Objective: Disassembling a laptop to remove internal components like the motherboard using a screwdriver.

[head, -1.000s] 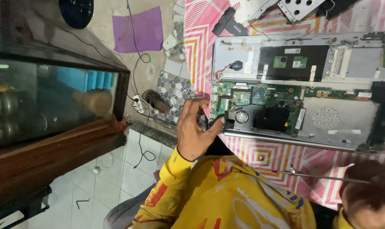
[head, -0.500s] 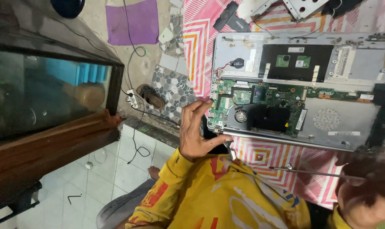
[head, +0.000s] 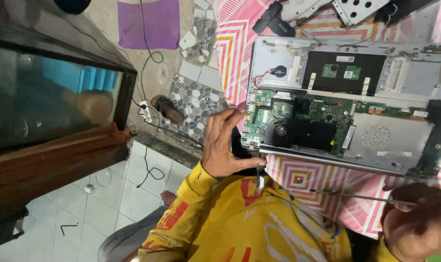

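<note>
The left hand [head: 223, 145] spreads its fingers wide at the laptop's [head: 347, 104] left edge, thumb pinching a small metal part [head: 259, 177] by the hinge. The right hand [head: 417, 228] is closed around a thin screwdriver [head: 361, 196], which lies near the laptop's near edge. The bottom cover is already off (board [head: 298, 119] and fan bared); the board remains seated. Removed plates [head: 347, 9] lie beyond; a striped cloth [head: 230, 48] lies beneath.
</note>
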